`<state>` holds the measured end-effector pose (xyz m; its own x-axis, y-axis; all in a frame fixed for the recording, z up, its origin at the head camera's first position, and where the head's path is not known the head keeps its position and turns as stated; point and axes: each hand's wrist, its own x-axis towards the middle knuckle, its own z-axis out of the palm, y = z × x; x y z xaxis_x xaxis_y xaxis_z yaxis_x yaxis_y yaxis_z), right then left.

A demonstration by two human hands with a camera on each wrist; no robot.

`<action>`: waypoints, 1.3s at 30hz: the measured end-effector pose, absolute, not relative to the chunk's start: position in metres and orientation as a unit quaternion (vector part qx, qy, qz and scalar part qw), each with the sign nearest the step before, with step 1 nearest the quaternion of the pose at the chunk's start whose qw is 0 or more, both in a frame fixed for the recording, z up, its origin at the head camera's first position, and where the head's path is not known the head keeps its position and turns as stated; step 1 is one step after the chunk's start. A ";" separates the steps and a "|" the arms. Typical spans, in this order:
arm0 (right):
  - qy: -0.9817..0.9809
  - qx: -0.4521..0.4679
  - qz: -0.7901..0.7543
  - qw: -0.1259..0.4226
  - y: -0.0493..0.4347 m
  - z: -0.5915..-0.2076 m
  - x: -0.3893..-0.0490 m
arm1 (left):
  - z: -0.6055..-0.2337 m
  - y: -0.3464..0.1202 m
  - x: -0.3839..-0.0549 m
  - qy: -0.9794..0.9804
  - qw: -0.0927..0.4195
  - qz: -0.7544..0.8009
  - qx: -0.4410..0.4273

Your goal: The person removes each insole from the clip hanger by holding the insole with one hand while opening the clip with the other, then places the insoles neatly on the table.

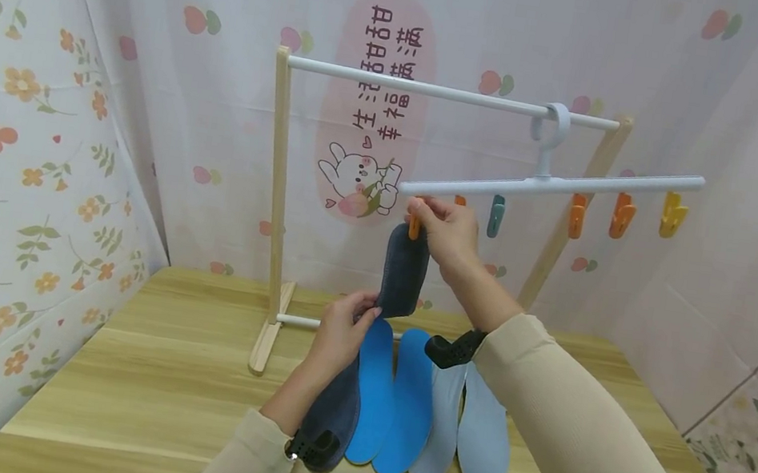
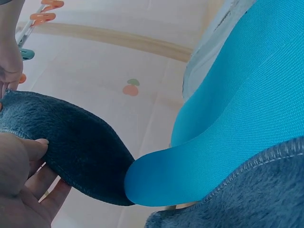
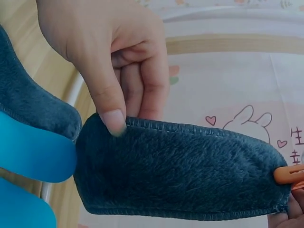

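A dark blue fleecy insole (image 1: 405,272) hangs upright below the left end of a white clip hanger (image 1: 623,182). At its top edge an orange clothespin (image 1: 414,228) bites the fabric, also plain in the right wrist view. My right hand (image 1: 453,237) pinches this clothespin just under the hanger bar. Lower down, my left hand (image 1: 341,330) holds the insole's side edge near its bottom between thumb and fingers. The left wrist view shows the insole's fleece (image 2: 80,147), with the left thumb on its face and the other fingers behind.
More clothespins hang along the bar: a teal one (image 1: 496,216), a yellow one (image 1: 673,216) and several orange ones. The hanger hooks on a wood-and-white rack (image 1: 414,86). On the table (image 1: 135,364) lie another dark insole (image 1: 335,408), two blue insoles (image 1: 373,405) and two grey ones (image 1: 484,445).
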<state>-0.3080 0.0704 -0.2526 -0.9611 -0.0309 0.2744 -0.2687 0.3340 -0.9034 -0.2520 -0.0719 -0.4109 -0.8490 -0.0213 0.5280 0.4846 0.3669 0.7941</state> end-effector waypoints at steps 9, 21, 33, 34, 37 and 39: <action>-0.804 0.092 0.572 0.129 0.068 -0.254 -0.311 | -0.411 -0.071 -0.252 -0.794 0.236 -0.541 -0.145; -0.782 0.088 0.603 0.130 0.068 -0.252 -0.314 | -0.410 -0.076 -0.255 -0.795 0.224 -0.551 -0.120; -0.797 0.078 0.585 0.126 0.073 -0.251 -0.312 | -0.405 -0.082 -0.257 -0.772 0.249 -0.577 -0.097; -0.802 0.078 0.579 0.126 0.074 -0.251 -0.312 | -0.404 -0.083 -0.257 -0.768 0.254 -0.580 -0.096; -0.815 0.081 0.560 0.124 0.076 -0.251 -0.310 | -0.401 -0.085 -0.257 -0.761 0.264 -0.585 -0.092; -0.824 0.084 0.548 0.121 0.077 -0.252 -0.309 | -0.399 -0.085 -0.256 -0.758 0.269 -0.587 -0.092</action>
